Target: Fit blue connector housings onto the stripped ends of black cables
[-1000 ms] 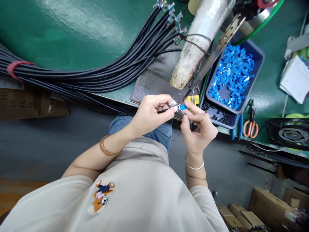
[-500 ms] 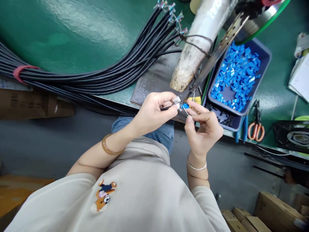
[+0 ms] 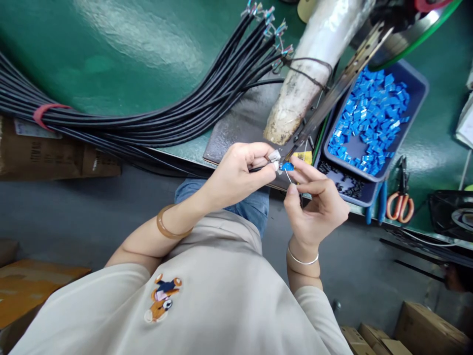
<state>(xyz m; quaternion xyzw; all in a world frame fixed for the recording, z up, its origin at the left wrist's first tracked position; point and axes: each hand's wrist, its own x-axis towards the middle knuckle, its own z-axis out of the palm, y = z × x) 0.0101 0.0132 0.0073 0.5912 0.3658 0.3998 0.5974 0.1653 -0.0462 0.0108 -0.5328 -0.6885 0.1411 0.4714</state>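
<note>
My left hand (image 3: 249, 167) is closed around the end of a black cable (image 3: 255, 169), thumb and forefinger pinching near its stripped tip. A small blue connector (image 3: 287, 166) sits at that tip, between both hands. My right hand (image 3: 318, 204) is closed in a pinch on a thin silver wire (image 3: 287, 176), which looks like solder and slants up to the connector. Some right fingers reach behind the connector; whether they touch it I cannot tell. Just above the connector ends a dark metal bar (image 3: 314, 116), beside a white wrapped tube (image 3: 306, 74).
A bundle of black cables (image 3: 148, 129) with bared coloured ends lies across the green table (image 3: 111, 59). To the right, a grey bin (image 3: 416, 106) of blue connectors overlaps another with small black parts. Orange-handled cutters (image 3: 400, 206) and blue-handled pliers (image 3: 382, 202) lie by the edge.
The whole view has shifted slightly, so the table items sit further right and a bit lower. Both hands keep their hold at the blue connector, with the silver wire still against it.
</note>
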